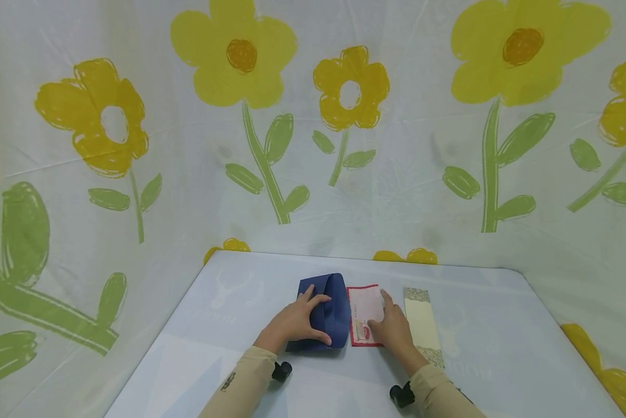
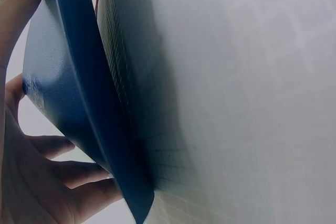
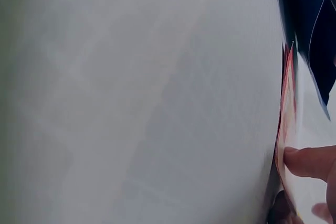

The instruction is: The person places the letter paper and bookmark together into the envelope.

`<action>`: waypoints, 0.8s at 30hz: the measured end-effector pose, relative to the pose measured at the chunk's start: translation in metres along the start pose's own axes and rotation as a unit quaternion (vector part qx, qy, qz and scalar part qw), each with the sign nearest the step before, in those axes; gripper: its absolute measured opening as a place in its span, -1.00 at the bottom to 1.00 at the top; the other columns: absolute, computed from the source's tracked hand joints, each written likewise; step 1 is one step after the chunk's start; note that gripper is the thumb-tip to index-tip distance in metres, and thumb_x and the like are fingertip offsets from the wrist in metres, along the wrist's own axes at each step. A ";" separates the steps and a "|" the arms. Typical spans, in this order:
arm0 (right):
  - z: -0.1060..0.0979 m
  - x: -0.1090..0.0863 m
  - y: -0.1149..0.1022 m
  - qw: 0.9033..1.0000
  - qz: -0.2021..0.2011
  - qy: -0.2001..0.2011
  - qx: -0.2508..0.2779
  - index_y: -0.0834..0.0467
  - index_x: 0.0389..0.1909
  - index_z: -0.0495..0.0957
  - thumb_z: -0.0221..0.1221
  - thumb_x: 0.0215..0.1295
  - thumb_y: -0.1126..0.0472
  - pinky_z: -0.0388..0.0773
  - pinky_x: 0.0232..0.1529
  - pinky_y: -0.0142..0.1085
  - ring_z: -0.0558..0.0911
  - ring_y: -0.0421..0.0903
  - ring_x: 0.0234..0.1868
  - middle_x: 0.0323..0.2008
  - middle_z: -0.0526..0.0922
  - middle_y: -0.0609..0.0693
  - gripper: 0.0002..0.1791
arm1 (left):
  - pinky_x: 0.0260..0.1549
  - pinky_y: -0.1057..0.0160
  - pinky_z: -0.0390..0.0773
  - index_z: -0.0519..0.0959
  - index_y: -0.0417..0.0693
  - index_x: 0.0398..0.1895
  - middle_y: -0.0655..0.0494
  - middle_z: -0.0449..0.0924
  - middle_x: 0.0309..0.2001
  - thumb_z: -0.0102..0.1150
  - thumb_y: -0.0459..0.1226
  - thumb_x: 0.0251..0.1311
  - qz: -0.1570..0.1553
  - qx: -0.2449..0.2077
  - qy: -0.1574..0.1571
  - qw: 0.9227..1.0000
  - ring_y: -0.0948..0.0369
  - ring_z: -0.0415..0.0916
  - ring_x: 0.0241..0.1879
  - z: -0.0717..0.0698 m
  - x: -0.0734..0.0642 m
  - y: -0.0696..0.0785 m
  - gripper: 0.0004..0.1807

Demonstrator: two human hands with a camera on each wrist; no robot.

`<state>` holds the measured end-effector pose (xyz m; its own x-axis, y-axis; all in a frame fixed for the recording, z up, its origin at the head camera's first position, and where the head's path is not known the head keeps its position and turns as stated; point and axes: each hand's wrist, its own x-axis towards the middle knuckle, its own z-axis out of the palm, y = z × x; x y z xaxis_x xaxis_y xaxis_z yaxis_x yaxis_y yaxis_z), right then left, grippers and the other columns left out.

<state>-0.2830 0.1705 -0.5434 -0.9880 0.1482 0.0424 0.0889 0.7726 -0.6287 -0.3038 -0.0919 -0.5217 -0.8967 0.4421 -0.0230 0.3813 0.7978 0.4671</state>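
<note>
On the table in the head view lies a dark blue envelope [image 1: 339, 313], its right part curving up off the surface. My left hand [image 1: 297, 319] holds it, fingers spread across its face and thumb near the front edge. In the left wrist view the envelope [image 2: 89, 87] stands tilted between thumb and fingertips. Just right of it is a pale card [image 1: 364, 305] with a red border and small printing. My right hand [image 1: 393, 331] grips the card's right side. In the right wrist view the thumb [image 3: 310, 162] presses on the card [image 3: 287, 114], with a fingertip beneath.
A cream paper strip [image 1: 422, 322] with patterned ends lies right of my right hand, partly behind the wrist. The white table [image 1: 229, 296] has rounded far corners. Behind it hangs a white curtain [image 1: 406, 145] with yellow flowers. Each wrist carries a small black device.
</note>
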 end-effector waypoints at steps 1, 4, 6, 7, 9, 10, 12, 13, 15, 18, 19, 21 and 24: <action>0.000 0.000 0.001 1.000 -0.005 -0.001 0.000 0.24 0.52 0.17 0.40 0.18 0.22 0.51 0.15 0.17 0.59 0.27 0.10 0.11 0.56 0.36 -0.08 | 0.17 -0.33 0.44 0.30 0.44 0.46 -0.14 -0.05 0.62 0.52 0.38 -0.26 0.000 0.000 0.000 1.000 -0.35 0.26 0.39 0.000 0.000 0.000 0.09; 0.000 -0.001 0.001 1.000 -0.015 -0.002 -0.002 0.25 0.43 0.33 0.39 0.20 0.24 0.46 0.21 0.19 0.54 0.32 0.22 0.20 0.56 0.36 -0.23 | 0.17 -0.33 0.44 0.30 0.43 0.46 -0.14 -0.06 0.62 0.52 0.38 -0.26 0.000 0.000 -0.001 1.000 -0.35 0.26 0.39 0.000 0.000 0.000 0.09; 0.000 -0.001 0.001 1.000 -0.016 -0.003 -0.001 0.27 0.35 0.43 0.37 0.22 0.24 0.43 0.25 0.19 0.50 0.33 0.28 0.23 0.55 0.35 -0.33 | 0.17 -0.33 0.44 0.30 0.43 0.46 -0.14 -0.06 0.62 0.52 0.38 -0.26 0.000 0.000 -0.001 1.000 -0.34 0.27 0.39 0.001 0.000 0.000 0.10; 0.000 -0.001 0.001 1.000 -0.016 -0.003 -0.001 0.29 0.31 0.46 0.37 0.22 0.25 0.41 0.27 0.19 0.48 0.33 0.30 0.24 0.54 0.34 -0.37 | 0.17 -0.32 0.44 0.30 0.43 0.46 -0.14 -0.06 0.62 0.52 0.38 -0.26 0.000 0.000 -0.001 1.000 -0.34 0.26 0.39 0.001 0.000 0.000 0.10; 0.000 -0.001 0.001 1.000 -0.011 -0.005 0.000 0.30 0.28 0.48 0.36 0.24 0.25 0.39 0.29 0.18 0.47 0.32 0.32 0.25 0.54 0.33 -0.41 | 0.17 -0.32 0.44 0.30 0.43 0.46 -0.15 -0.06 0.62 0.52 0.38 -0.26 0.001 0.000 -0.001 1.000 -0.34 0.26 0.40 0.000 0.000 0.000 0.10; 0.000 -0.002 0.001 1.000 -0.008 -0.006 0.000 0.31 0.28 0.49 0.36 0.25 0.24 0.39 0.30 0.18 0.46 0.31 0.32 0.25 0.54 0.33 -0.42 | 0.17 -0.32 0.44 0.30 0.43 0.45 -0.15 -0.06 0.62 0.52 0.38 -0.26 0.002 0.000 -0.001 1.000 -0.34 0.26 0.40 0.000 0.000 0.000 0.09; 0.000 -0.002 0.002 1.000 -0.007 -0.005 -0.001 0.33 0.27 0.49 0.35 0.26 0.25 0.39 0.30 0.17 0.46 0.31 0.32 0.25 0.54 0.33 -0.43 | 0.17 -0.31 0.45 0.30 0.43 0.45 -0.15 -0.06 0.62 0.52 0.38 -0.26 0.002 0.000 -0.001 1.000 -0.34 0.26 0.40 0.000 0.000 0.001 0.09; 0.000 -0.002 0.002 1.000 -0.007 -0.005 -0.001 0.33 0.27 0.49 0.35 0.26 0.25 0.39 0.30 0.17 0.46 0.31 0.33 0.25 0.54 0.33 -0.43 | 0.17 -0.31 0.45 0.30 0.43 0.45 -0.15 -0.06 0.62 0.52 0.38 -0.26 0.002 -0.001 -0.001 1.000 -0.34 0.26 0.39 -0.001 0.000 0.001 0.09; 0.000 -0.003 0.003 1.000 -0.010 -0.003 0.000 0.35 0.27 0.49 0.34 0.27 0.26 0.39 0.30 0.16 0.46 0.31 0.33 0.25 0.54 0.34 -0.44 | 0.17 -0.31 0.45 0.30 0.43 0.45 -0.15 -0.06 0.62 0.52 0.38 -0.26 0.001 -0.002 -0.002 1.000 -0.34 0.27 0.39 -0.001 0.000 0.001 0.10; 0.000 -0.002 0.005 1.000 -0.019 0.001 0.001 0.37 0.27 0.49 0.33 0.28 0.27 0.41 0.28 0.17 0.47 0.32 0.32 0.24 0.54 0.35 -0.45 | 0.16 -0.31 0.45 0.31 0.42 0.45 -0.15 -0.05 0.62 0.52 0.39 -0.27 0.001 -0.002 -0.002 1.000 -0.34 0.28 0.38 -0.001 0.000 0.001 0.10; 0.000 -0.002 0.005 1.000 -0.020 0.002 0.003 0.37 0.27 0.49 0.33 0.28 0.27 0.41 0.28 0.17 0.47 0.32 0.32 0.24 0.55 0.35 -0.45 | 0.16 -0.31 0.45 0.31 0.43 0.45 -0.15 -0.05 0.62 0.52 0.39 -0.27 0.001 -0.001 -0.001 1.000 -0.34 0.28 0.38 -0.001 0.000 0.001 0.10; 0.000 -0.002 0.006 1.000 -0.024 0.006 0.005 0.37 0.26 0.49 0.33 0.28 0.27 0.42 0.27 0.17 0.47 0.33 0.31 0.23 0.55 0.36 -0.45 | 0.16 -0.30 0.46 0.31 0.43 0.45 -0.15 -0.05 0.62 0.51 0.39 -0.28 0.001 0.000 0.000 1.000 -0.33 0.29 0.38 -0.001 0.000 0.001 0.10; -0.002 -0.002 0.006 0.999 -0.029 0.012 0.010 0.37 0.26 0.49 0.33 0.28 0.29 0.44 0.25 0.17 0.49 0.32 0.29 0.21 0.56 0.37 -0.45 | 0.16 -0.30 0.46 0.30 0.43 0.45 -0.14 -0.05 0.62 0.51 0.39 -0.28 0.001 0.002 0.000 1.000 -0.34 0.29 0.38 -0.001 0.000 0.001 0.10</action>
<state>-0.2800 0.1761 -0.5463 -0.9880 0.1198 0.0978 0.0299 0.7680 -0.6397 -0.3033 -0.0917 -0.5209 -0.8959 0.4438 -0.0213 0.3846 0.7986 0.4630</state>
